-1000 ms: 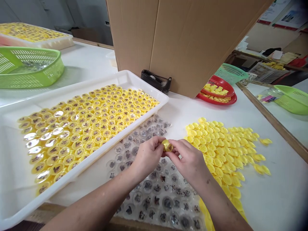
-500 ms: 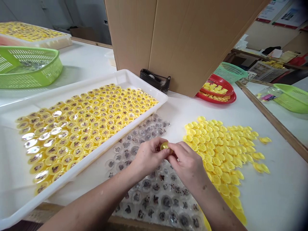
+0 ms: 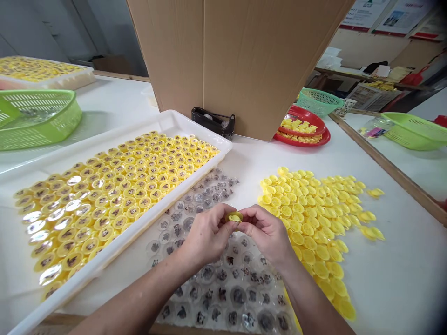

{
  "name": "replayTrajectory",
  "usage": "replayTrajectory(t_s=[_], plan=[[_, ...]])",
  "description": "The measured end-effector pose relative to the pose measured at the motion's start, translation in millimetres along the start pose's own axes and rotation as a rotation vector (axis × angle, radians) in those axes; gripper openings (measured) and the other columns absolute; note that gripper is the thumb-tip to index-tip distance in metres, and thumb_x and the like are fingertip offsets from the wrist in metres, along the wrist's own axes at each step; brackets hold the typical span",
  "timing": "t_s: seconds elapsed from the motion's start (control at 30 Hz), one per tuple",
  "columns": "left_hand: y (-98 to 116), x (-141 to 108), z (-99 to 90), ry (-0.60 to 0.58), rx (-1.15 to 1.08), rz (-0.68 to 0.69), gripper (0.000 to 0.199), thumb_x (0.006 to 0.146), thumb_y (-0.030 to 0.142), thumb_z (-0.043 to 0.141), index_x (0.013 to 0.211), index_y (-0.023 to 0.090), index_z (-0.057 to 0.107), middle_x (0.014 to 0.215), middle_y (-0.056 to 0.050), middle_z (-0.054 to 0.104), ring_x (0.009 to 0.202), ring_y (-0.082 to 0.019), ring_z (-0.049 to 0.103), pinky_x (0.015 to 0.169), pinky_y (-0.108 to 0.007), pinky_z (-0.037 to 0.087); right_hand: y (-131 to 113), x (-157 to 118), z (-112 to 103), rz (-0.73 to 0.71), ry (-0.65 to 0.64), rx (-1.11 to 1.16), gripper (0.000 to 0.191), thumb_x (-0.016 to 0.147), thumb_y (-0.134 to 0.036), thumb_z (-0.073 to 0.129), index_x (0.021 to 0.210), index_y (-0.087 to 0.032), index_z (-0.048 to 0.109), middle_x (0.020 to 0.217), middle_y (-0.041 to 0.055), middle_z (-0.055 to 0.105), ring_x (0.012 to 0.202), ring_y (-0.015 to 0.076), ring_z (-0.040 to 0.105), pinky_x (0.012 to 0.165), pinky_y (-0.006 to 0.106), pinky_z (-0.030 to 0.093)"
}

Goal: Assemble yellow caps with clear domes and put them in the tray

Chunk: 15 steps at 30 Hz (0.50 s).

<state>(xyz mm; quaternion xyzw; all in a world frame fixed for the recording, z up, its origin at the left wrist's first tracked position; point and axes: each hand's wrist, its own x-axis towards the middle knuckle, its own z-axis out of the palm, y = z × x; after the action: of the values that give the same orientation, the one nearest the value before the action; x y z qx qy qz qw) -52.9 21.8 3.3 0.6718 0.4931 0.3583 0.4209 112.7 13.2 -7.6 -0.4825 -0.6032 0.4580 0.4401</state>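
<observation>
Between my two hands is a small round yellow plastic piece (image 3: 233, 217), pinched at its edges. My left hand (image 3: 209, 232) grips its left side with thumb and forefinger. On the other side, the fingertips of my right hand (image 3: 266, 231) press against the rim. Beneath my hands lie clear round domes (image 3: 221, 274) with dark printed figures, spread over the table. To the right is a heap of loose yellow pieces (image 3: 307, 218). A white tray (image 3: 223, 151) at the left holds rows of yellow pieces with printed figures (image 3: 115, 186) on top.
A cardboard box (image 3: 237, 60) stands behind the tray, with a black tape dispenser (image 3: 213, 123) at its foot. Red plates (image 3: 323, 137) of yellow pieces sit at the back right. Green baskets (image 3: 52, 118) stand at the left and right (image 3: 415, 132).
The view has shifted, so the tray and heap appear further left. Both hands still hold the yellow piece; it has been turned, and my right fingers now lie along its right edge.
</observation>
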Motion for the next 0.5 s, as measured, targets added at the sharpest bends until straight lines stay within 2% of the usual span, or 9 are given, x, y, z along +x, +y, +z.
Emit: replayTrajectory(t_s=[0.17, 0.27, 0.3, 0.37, 0.43, 0.5], plan=[[-0.1, -2.9, 13.3, -0.033, -0.329, -0.139, 0.021, 0.081, 0.031, 0.058, 0.098, 0.018, 0.06, 0.083, -0.005, 0.066, 0.074, -0.017, 0.06, 0.066, -0.025, 0.045, -5.4, 0.2, 2.2, 0.099, 0.014, 0.152, 0.02, 0.077, -0.036, 0.069, 0.085, -0.019, 0.063, 0.075, 0.001, 0.066, 0.071, 0.0156, 0.063, 0.067, 0.028, 0.053], [8.4, 0.0, 6.3, -0.08, -0.394, -0.197, 0.024, 0.08, 0.033, 0.06, 0.096, 0.016, 0.061, 0.082, -0.006, 0.065, 0.073, -0.016, 0.059, 0.064, -0.025, 0.045, -2.4, -0.3, -2.3, 0.111, 0.022, 0.152, 0.025, 0.076, -0.039, 0.068, 0.092, -0.02, 0.064, 0.079, 0.0029, 0.067, 0.075, 0.0177, 0.064, 0.068, 0.029, 0.054], [12.7, 5.2, -2.9, -0.077, -0.364, -0.191, 0.024, 0.08, 0.034, 0.06, 0.096, 0.016, 0.062, 0.08, -0.006, 0.065, 0.071, -0.016, 0.058, 0.063, -0.025, 0.044, -0.6, -0.8, -4.8, 0.106, 0.051, 0.142, 0.029, 0.077, -0.04, 0.068, 0.097, -0.02, 0.063, 0.083, 0.004, 0.068, 0.077, 0.0184, 0.065, 0.069, 0.029, 0.054], [20.6, 26.3, -33.6, -0.012, -0.225, -0.147, 0.024, 0.079, 0.034, 0.061, 0.097, 0.018, 0.064, 0.079, -0.004, 0.065, 0.068, -0.015, 0.057, 0.06, -0.024, 0.043, 2.7, -2.3, -9.6, 0.091, 0.13, 0.103, 0.035, 0.078, -0.042, 0.065, 0.106, -0.021, 0.062, 0.089, 0.0062, 0.068, 0.08, 0.0192, 0.065, 0.071, 0.029, 0.055], [23.2, 62.7, -77.9, 0.126, 0.022, -0.09, 0.025, 0.078, 0.036, 0.061, 0.096, 0.02, 0.067, 0.077, -0.003, 0.065, 0.065, -0.014, 0.056, 0.058, -0.023, 0.041, 4.5, -4.2, -12.2, 0.071, 0.179, 0.034, 0.037, 0.078, -0.044, 0.064, 0.107, -0.022, 0.063, 0.089, 0.0072, 0.068, 0.08, 0.0196, 0.065, 0.07, 0.028, 0.055], [16.8, 110.2, -126.6, 0.299, 0.299, -0.116, 0.03, 0.076, 0.039, 0.063, 0.099, 0.019, 0.067, 0.075, -0.003, 0.065, 0.061, -0.013, 0.053, 0.054, -0.023, 0.038, 4.8, -6.4, -10.8, 0.057, 0.221, -0.028, 0.035, 0.076, -0.045, 0.065, 0.104, -0.023, 0.065, 0.088, 0.0069, 0.068, 0.079, 0.0204, 0.065, 0.07, 0.029, 0.056]])
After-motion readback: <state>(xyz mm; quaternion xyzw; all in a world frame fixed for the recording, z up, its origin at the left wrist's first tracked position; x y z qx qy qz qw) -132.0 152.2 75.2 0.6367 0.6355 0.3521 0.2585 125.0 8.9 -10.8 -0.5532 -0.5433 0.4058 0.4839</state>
